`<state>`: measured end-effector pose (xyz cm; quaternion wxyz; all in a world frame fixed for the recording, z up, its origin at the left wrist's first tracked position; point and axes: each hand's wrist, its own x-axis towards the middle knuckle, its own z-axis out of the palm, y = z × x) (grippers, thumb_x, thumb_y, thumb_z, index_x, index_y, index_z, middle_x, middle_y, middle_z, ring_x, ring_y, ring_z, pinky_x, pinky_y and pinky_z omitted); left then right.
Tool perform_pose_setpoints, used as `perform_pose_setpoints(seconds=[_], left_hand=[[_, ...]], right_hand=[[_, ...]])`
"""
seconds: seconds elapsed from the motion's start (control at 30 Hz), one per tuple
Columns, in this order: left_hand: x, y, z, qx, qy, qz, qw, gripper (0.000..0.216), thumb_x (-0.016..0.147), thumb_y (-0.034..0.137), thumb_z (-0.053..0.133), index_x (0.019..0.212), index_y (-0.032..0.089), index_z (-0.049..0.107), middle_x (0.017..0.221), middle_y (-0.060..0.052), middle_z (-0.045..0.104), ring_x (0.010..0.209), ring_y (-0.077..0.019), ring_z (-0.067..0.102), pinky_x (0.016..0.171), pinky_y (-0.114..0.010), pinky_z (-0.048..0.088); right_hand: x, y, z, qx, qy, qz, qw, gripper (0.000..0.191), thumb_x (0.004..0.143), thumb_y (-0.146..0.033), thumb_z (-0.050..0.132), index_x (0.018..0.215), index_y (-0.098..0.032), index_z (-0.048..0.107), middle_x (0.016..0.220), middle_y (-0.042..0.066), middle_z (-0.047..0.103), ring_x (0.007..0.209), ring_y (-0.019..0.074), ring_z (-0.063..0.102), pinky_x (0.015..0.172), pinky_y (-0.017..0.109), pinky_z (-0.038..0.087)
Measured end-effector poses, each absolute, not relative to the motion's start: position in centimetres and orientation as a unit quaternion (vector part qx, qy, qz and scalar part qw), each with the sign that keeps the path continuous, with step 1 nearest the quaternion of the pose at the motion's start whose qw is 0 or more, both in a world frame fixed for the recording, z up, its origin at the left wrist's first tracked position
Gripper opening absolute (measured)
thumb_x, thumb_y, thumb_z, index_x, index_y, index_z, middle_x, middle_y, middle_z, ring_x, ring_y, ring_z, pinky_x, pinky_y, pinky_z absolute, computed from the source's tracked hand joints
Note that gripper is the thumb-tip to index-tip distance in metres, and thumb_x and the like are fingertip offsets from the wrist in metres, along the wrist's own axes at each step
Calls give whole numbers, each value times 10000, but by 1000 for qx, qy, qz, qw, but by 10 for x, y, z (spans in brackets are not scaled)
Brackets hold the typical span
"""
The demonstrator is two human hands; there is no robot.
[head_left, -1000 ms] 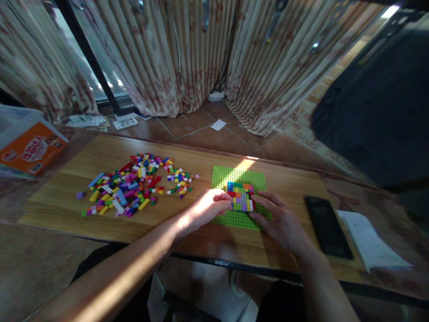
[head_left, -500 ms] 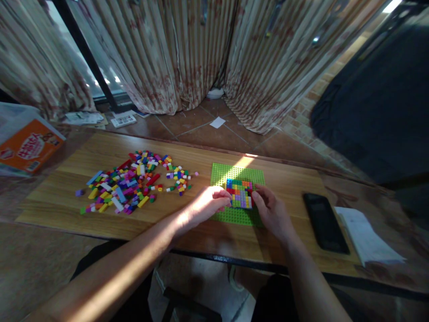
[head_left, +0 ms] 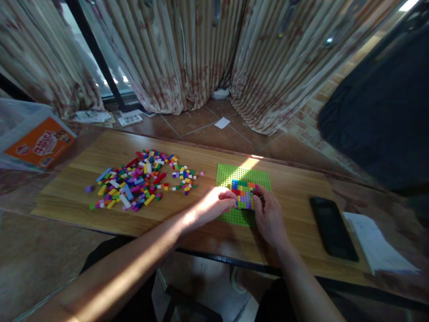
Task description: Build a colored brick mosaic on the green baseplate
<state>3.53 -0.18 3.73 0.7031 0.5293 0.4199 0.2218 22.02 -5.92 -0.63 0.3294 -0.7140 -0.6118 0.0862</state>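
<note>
A green studded baseplate (head_left: 241,172) lies on the wooden table, with a small multicoloured block of bricks (head_left: 244,193) built on its middle. My left hand (head_left: 211,206) rests with curled fingers against the left side of that brick block. My right hand (head_left: 268,214) lies over the block's right and lower edge, fingers bent onto it. Whether either hand pinches a loose brick is hidden. A heap of loose coloured bricks (head_left: 134,183) is spread to the left of the baseplate.
A black phone (head_left: 333,228) lies to the right of the baseplate, with white paper (head_left: 375,243) beyond it. An orange box (head_left: 38,143) sits at the far left. Curtains and a tiled floor lie behind the table; a dark cloth shape fills the right.
My right hand has slid left and up onto the brick block, covering more of its right edge. My left hand has stayed at the block's left side.
</note>
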Motion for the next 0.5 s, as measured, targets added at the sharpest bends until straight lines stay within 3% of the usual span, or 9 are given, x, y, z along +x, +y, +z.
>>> perform_pose_setpoints(seconds=[0.3,0.5], left_hand=[[33,-1,28,597,396,217,663,134,754,253,567,758,143,643,629,14,578,602,-122,529,564,-228,389],[-5,23,46,762,448,189,427,174,814,249,542,817,167,696,786,-56,680,739,-191,597,708,-296,436]], right_hand=[[217,-61,-18,-724,-613,38,313,439,971,-384,312,1286,-171,531,1127,156,636,1013,303,556,881,523,437],[219,-60,-19,-704,-623,21,340,407,969,-372,345,1268,-195,556,1086,142,654,977,292,575,864,507,451]])
